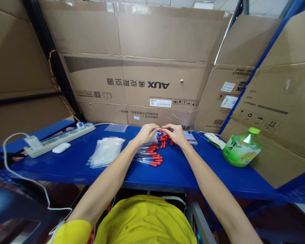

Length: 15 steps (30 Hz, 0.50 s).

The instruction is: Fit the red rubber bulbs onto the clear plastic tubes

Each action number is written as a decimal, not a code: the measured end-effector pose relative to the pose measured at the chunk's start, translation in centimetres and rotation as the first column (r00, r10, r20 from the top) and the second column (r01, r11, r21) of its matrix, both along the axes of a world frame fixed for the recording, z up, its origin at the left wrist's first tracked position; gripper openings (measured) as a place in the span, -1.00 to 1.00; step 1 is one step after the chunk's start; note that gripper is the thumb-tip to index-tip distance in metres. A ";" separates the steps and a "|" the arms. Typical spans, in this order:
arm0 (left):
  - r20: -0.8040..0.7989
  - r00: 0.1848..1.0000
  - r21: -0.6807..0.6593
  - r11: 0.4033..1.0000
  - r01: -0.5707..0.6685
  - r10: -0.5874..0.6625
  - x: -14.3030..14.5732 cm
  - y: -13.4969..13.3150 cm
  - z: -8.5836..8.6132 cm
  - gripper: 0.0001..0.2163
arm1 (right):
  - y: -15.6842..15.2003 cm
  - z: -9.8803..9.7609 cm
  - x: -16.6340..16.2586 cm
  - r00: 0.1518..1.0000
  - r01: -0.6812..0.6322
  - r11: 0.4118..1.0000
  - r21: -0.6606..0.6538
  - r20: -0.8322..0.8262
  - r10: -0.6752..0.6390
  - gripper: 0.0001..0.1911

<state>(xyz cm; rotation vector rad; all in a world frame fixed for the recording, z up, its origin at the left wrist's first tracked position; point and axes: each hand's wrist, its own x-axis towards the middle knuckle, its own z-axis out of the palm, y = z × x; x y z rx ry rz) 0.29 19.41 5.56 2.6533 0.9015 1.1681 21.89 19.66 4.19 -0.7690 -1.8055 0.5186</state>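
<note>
My left hand and my right hand meet fingertip to fingertip above the blue table, both pinched around a small red-capped piece between them. Under the left hand lies a row of clear tubes with red caps. A loose heap of red caps sits just below the right hand. What exactly the fingers hold is too small to make out clearly.
A stack of clear plastic bags lies to the left, with a white power strip, a charger and a white case beyond. A green drink bottle stands at the right, near a white tool. Cardboard boxes wall the back.
</note>
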 end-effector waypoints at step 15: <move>0.446 0.882 -0.299 0.954 -0.016 0.155 -0.1 0.7 -0.4 -0.65 | 0.5 0.3 0.2 0.963 -0.100 0.977 -0.188 -0.267 0.047 -0.53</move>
